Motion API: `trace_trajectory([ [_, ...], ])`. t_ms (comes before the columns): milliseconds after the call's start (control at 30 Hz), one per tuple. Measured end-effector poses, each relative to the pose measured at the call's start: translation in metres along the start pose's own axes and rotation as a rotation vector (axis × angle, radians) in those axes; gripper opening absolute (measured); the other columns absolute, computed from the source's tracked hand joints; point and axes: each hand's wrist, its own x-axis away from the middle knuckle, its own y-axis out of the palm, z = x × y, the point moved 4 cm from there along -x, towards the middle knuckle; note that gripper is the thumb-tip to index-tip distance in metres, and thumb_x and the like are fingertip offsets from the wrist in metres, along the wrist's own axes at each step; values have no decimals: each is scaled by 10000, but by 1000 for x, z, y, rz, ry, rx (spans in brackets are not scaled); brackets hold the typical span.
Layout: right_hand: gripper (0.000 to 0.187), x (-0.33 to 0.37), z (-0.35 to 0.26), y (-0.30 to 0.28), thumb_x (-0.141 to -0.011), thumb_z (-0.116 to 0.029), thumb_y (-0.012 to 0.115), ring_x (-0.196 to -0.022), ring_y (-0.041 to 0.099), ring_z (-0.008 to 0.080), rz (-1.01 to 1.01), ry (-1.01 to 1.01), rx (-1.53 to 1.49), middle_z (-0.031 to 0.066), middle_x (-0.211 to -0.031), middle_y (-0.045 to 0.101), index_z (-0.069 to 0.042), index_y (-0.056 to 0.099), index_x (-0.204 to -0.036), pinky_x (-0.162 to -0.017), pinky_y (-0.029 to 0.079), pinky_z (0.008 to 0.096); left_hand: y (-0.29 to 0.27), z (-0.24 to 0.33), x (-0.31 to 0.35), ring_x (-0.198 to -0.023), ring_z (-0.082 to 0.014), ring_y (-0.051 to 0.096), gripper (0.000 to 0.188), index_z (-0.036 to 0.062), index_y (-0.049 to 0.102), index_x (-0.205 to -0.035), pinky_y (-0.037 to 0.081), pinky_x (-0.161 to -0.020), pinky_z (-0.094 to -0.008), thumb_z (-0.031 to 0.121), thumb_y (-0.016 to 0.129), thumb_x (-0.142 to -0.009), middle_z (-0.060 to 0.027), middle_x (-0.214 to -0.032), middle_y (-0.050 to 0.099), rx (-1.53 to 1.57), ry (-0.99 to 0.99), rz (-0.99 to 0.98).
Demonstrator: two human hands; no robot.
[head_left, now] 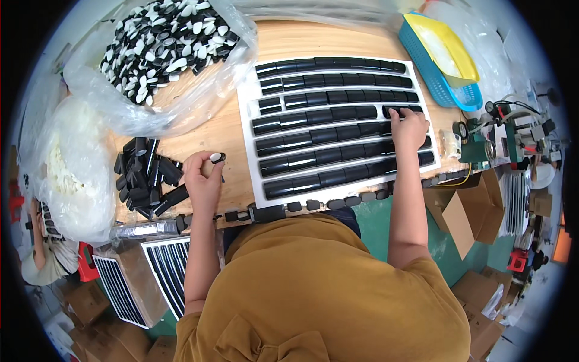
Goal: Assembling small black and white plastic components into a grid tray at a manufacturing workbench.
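Observation:
Pinched between the fingers of my left hand (202, 175) is a small oval cap (216, 158), white on its face and dark at the edge. This hand hovers over the table's near left, beside a loose pile of black plastic pieces (142, 172). My right hand (410, 130) reaches to the right side of a white tray (248, 127) holding rows of glossy black pieces. Its fingers grip a black piece (395, 111) in a middle row, just right of a narrow white gap. The palm hides part of the rows below.
Far left, a clear plastic bag spills a heap of black and white caps (163, 48). Another bag (75, 163) holds pale pieces. Blue and yellow baskets (437, 66) stand far right, near a device with gauges (479, 151). An open carton (470, 211) sits below the table.

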Motion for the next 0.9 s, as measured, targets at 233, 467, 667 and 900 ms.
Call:
trace_trajectory([
  [233, 382, 5, -8, 6, -797, -454, 792, -1093, 578, 343, 42, 24, -30, 115, -1123, 658, -156, 776, -1034, -897, 521, 456, -2, -2, -1, -1031, -241, 574, 258, 41, 696, -990, 458, -918, -341, -3, 779, -750, -80, -1024, 651, -14, 52, -16],
  [467, 519, -8, -10, 3, -744, -440, 834, -1057, 618, 368, -100, 110, -43, 167, -1109, 685, -62, 721, -1081, -921, 505, 460, -4, -1, -1, -1052, -271, 564, 263, 58, 705, -983, 440, -939, -371, 20, 790, -737, -80, -1025, 671, -32, 76, 2],
  [667, 377, 4, -27, 1, -807, -182, 831, -779, 638, 158, -16, -8, -633, 76, -906, 696, 1, 675, -1097, -728, 523, 293, -8, -4, -2, -1066, -297, 573, 253, 66, 708, -962, 429, -954, -386, 49, 801, -727, -98, -1025, 671, -73, 55, 27],
  [900, 324, 134, -216, -65, -852, -36, 745, -817, 655, 126, -646, -731, -1059, 49, -985, 682, -72, 673, -1166, -700, 535, 266, -4, -5, -7, -1061, -321, 577, 277, 77, 705, -942, 435, -947, -412, 50, 816, -689, -98, -988, 665, -17, 112, -22],
])
